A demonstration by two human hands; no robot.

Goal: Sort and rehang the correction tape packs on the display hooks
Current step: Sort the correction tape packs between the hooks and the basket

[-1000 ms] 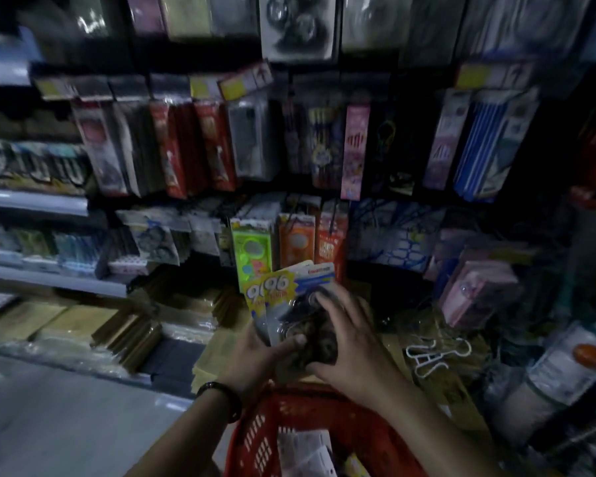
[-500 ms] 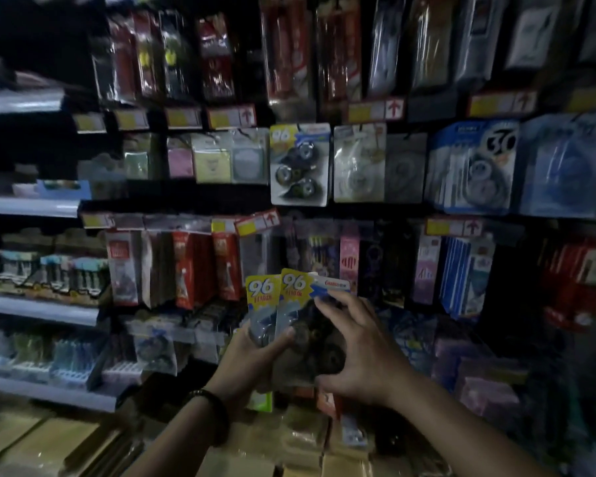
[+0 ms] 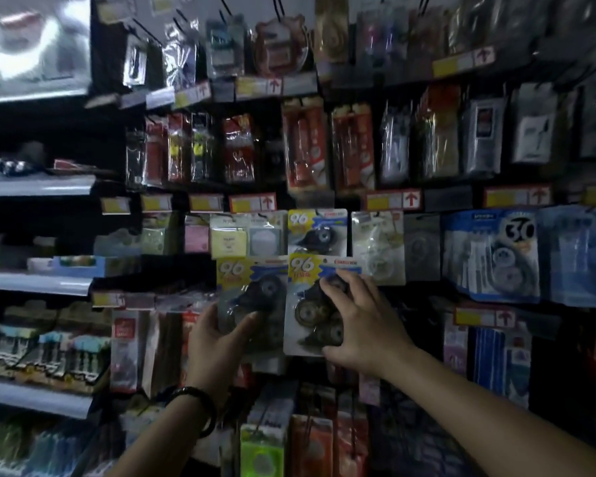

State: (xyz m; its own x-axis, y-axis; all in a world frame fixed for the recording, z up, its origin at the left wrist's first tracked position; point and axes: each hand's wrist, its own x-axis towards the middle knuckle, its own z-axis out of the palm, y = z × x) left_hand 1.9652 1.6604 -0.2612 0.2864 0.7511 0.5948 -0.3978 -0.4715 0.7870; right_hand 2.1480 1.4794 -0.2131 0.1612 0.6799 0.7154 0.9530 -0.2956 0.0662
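Observation:
I hold two correction tape packs with yellow "96" corners, side by side in front of the display wall. My left hand (image 3: 217, 333) grips the left pack (image 3: 252, 287) from below, thumb across its blister. My right hand (image 3: 362, 325) is spread over the right pack (image 3: 310, 297), fingers on the dark tape rolls. Just above them a matching "96" pack (image 3: 317, 232) hangs on its hook. A clear correction tape pack (image 3: 377, 246) hangs to its right. The scene is dim.
Blue "30" tape packs (image 3: 492, 256) hang at right. Sticky note packs (image 3: 245, 235) hang left of the "96" hook. Price tags with red arrows (image 3: 393, 200) line the rails. Grey shelves (image 3: 35, 284) with stationery stand at left. Rows of hanging goods fill the wall above and below.
Both hands rose from the red basket up to the hook row. The two packs, overlapped before, are now spread apart side by side. The view tilted upward.

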